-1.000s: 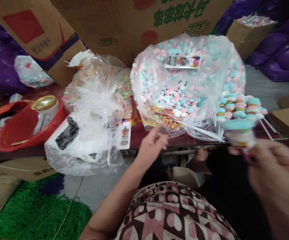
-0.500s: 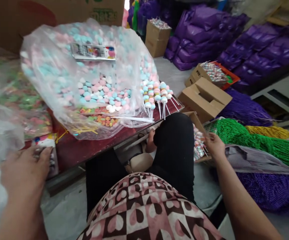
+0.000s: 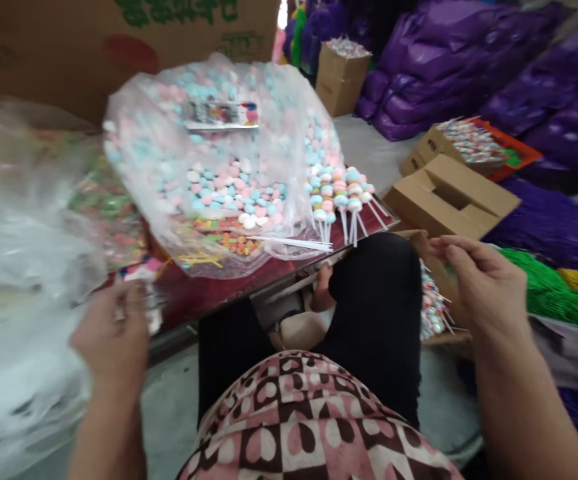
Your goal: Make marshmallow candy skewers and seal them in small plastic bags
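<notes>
Right hand (image 3: 483,287) risen from lollipop box (image 3: 431,310) | left hand (image 3: 113,330) touching label card (image 3: 143,293)

We see purple bags (image 3: 433,73) piled far behind the open brown box (image 3: 451,197). Green string (image 3: 553,293) lies just beside the box, and another candy box (image 3: 341,70) stands behind.

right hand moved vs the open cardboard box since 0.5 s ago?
Yes. The right hand has come up and toward the open cardboard box: it was below its near corner, down by the candy box at the knee, and now sits just under the box's front edge.
</notes>
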### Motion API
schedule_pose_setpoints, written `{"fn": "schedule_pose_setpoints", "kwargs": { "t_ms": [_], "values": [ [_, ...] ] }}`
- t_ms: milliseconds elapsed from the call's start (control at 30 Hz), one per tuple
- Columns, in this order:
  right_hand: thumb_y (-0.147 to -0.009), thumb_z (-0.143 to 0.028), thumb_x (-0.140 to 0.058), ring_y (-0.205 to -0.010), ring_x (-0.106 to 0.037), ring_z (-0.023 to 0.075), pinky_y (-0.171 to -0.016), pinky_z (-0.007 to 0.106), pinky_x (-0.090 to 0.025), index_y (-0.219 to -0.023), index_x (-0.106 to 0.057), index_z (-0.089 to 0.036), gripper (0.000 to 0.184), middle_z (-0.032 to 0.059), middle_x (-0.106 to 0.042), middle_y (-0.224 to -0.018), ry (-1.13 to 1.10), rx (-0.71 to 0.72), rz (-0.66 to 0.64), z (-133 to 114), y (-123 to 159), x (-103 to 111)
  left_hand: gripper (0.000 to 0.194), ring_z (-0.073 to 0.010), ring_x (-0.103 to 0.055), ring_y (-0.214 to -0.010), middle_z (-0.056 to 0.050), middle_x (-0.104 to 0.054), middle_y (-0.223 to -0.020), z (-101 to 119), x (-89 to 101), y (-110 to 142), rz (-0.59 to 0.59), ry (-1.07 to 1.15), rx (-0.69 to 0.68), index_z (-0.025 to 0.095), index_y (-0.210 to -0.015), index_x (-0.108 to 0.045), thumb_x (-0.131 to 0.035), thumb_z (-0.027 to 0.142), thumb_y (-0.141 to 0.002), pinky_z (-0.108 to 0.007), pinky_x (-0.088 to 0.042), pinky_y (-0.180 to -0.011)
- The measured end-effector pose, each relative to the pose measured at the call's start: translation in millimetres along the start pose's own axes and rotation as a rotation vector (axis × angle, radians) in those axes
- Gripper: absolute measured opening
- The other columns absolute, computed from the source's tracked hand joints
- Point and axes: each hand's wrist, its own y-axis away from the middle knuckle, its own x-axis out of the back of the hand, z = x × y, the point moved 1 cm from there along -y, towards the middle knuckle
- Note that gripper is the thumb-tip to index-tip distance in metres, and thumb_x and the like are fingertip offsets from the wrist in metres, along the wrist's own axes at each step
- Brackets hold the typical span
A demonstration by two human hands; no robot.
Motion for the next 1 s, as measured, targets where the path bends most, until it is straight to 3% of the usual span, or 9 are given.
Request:
{"fn": "schedule_pose_setpoints", "kwargs": {
  "t_ms": [33,167,267,367,500,667,767,900,1000],
  "values": [
    [-0.080,-0.041,-0.070,-0.086,-0.070,0.0234,-0.086,0.042,-0.053,-0.093,-0.075,-0.021,0.024,0.0110,-0.074,-0.098,-0.081,-0.002,-0.066,-15.4,8.3,-15.5,0.017,-0.0207,-0.059,-0.089,0.001,-0.066,-0.089,22.6,1.7,8.0,0.047,0.002,-0.120,0.025,-0.094,-0.062,-0.052,0.040,-0.092,-0.035,-0.044,-0.084],
    [-0.078,-0.063,-0.065,-0.082,-0.071,0.0250,-0.080,0.042,-0.055,-0.093,-0.076,-0.019,0.048,0.0112,-0.076,-0.091,-0.233,-0.162,-0.801,-57.4,46.8,-86.9,0.014,-0.0151,-0.063,-0.085,-0.003,-0.070,-0.092,96.7,-15.6,34.4,-0.064,0.210,-0.588,0.022,-0.096,-0.068,-0.054,0.022,-0.092,-0.026,-0.048,-0.078],
    [-0.078,-0.067,-0.063,-0.074,-0.068,0.0207,-0.072,0.034,-0.053,-0.081,-0.075,-0.017,0.052,0.0084,-0.074,-0.079,-0.257,-0.230,-1.082,-70.3,68.8,-126.2,0.015,-0.0145,-0.062,-0.082,-0.004,-0.069,-0.089,123.4,-30.6,45.5,-0.140,0.281,-0.750,0.021,-0.095,-0.070,-0.055,0.020,-0.092,-0.026,-0.048,-0.076],
    [-0.074,-0.055,-0.072,-0.062,-0.059,0.0127,-0.062,0.026,-0.048,-0.074,-0.071,-0.017,0.039,0.0014,-0.067,-0.066,-0.309,-0.291,-1.081,-72.9,78.6,-142.5,0.018,-0.0138,-0.062,-0.083,-0.004,-0.068,-0.090,127.4,-35.9,48.8,-0.179,0.407,-0.687,0.021,-0.098,-0.070,-0.054,0.019,-0.093,-0.026,-0.049,-0.076],
    [-0.068,-0.047,-0.080,-0.059,-0.055,0.0091,-0.059,0.022,-0.047,-0.078,-0.071,-0.018,0.032,-0.0013,-0.064,-0.068,-0.423,-0.369,-0.973,-71.6,82.3,-142.7,0.019,-0.0119,-0.064,-0.083,-0.004,-0.067,-0.089,118.2,-36.3,48.1,-0.261,0.603,-0.492,0.019,-0.101,-0.070,-0.052,0.017,-0.093,-0.022,-0.051,-0.075],
    [-0.077,-0.054,-0.071,-0.072,-0.062,0.0147,-0.059,0.025,-0.050,-0.110,-0.069,-0.021,0.047,0.0034,-0.068,-0.086,-0.455,-0.477,-1.049,-68.5,85.0,-141.5,0.028,-0.0135,-0.061,-0.080,-0.005,-0.065,-0.085,116.9,-37.4,49.1,-0.179,0.418,-0.651,0.020,-0.095,-0.073,-0.046,0.013,-0.094,-0.024,-0.050,-0.073],
    [-0.075,-0.045,-0.076,-0.066,-0.058,0.0120,-0.059,0.025,-0.050,-0.118,-0.066,-0.021,0.050,0.0000,-0.064,-0.079,-0.465,-0.467,-1.081,-67.2,86.0,-142.2,0.030,-0.0142,-0.061,-0.084,-0.005,-0.067,-0.090,120.1,-37.8,48.6,-0.198,0.438,-0.632,0.022,-0.100,-0.073,-0.045,0.014,-0.094,-0.026,-0.050,-0.078],
    [-0.072,-0.033,-0.079,-0.065,-0.055,0.0099,-0.064,0.024,-0.049,-0.121,-0.066,-0.025,0.051,-0.0022,-0.062,-0.081,-0.504,-0.353,-0.929,-65.4,83.2,-139.6,0.037,-0.0144,-0.063,-0.088,-0.004,-0.069,-0.098,118.8,-40.4,45.8,-0.448,0.672,-0.218,0.024,-0.124,-0.064,-0.057,0.023,-0.088,-0.028,-0.050,-0.083],
    [-0.072,-0.032,-0.079,-0.069,-0.056,0.0112,-0.066,0.025,-0.049,-0.128,-0.062,-0.028,0.059,-0.0022,-0.062,-0.082,-0.484,-0.283,-0.862,-61.7,79.3,-135.6,0.035,-0.0140,-0.062,-0.076,-0.003,-0.069,-0.087,114.7,-43.7,44.1,-0.699,0.885,0.173,0.019,-0.114,-0.068,-0.065,0.034,-0.082,-0.026,-0.049,-0.073]
  ]
}}
